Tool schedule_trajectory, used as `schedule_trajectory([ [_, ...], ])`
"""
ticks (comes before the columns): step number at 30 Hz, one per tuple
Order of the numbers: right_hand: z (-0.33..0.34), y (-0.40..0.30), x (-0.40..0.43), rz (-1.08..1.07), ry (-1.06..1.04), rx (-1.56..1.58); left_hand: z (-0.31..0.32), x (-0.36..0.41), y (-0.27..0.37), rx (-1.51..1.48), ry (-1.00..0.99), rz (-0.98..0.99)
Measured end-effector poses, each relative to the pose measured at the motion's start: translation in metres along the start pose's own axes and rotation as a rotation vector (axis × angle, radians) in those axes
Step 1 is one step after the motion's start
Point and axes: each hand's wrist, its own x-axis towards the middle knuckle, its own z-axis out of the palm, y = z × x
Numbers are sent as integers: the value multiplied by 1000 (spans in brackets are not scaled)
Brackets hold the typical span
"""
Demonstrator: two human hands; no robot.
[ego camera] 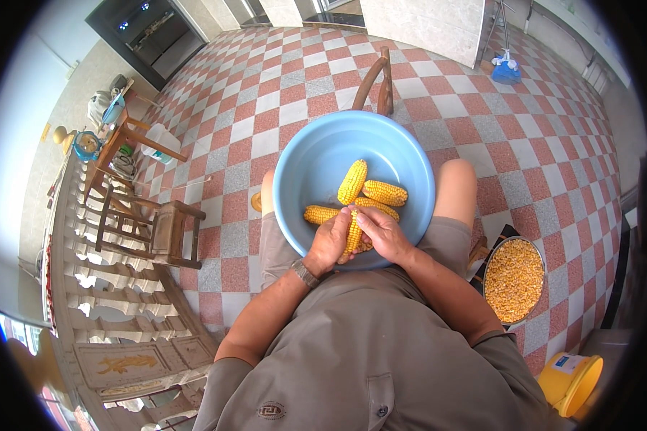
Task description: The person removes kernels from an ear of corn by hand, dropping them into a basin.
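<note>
Both of my hands grip one yellow corn cob [352,237] over the near part of a blue plastic basin [315,145]. My left hand [330,238] wraps the cob's left side, with a metal-banded watch [305,273] on the wrist. My right hand [384,233] presses on its right side, thumb near the upper end. Inside the basin lie several more cobs: one tilted upright [352,182], one to the right [385,193], one to the left [320,214], and others partly hidden by my hands. The basin sits between my knees.
A round container of loose corn kernels [514,280] stands at my right, near a yellow bucket [569,382]. To my left are a wooden chair [170,234] and a stone balustrade [124,318]. A wooden chair-like frame [374,81] stands beyond the basin on the checkered tile floor [259,102].
</note>
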Motion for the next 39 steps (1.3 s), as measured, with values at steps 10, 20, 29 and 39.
schedule_trajectory([
  [10,-2,9,1,122,45,90,-2,2,-6,-96,-10,-8],
  [20,-1,9,1,54,30,22,0,2,-1,47,-42,11],
  [29,0,5,1,132,23,93,-5,5,-10,-52,19,-36],
  [39,-1,0,0,136,21,66,-2,6,-6,11,-56,-26],
])
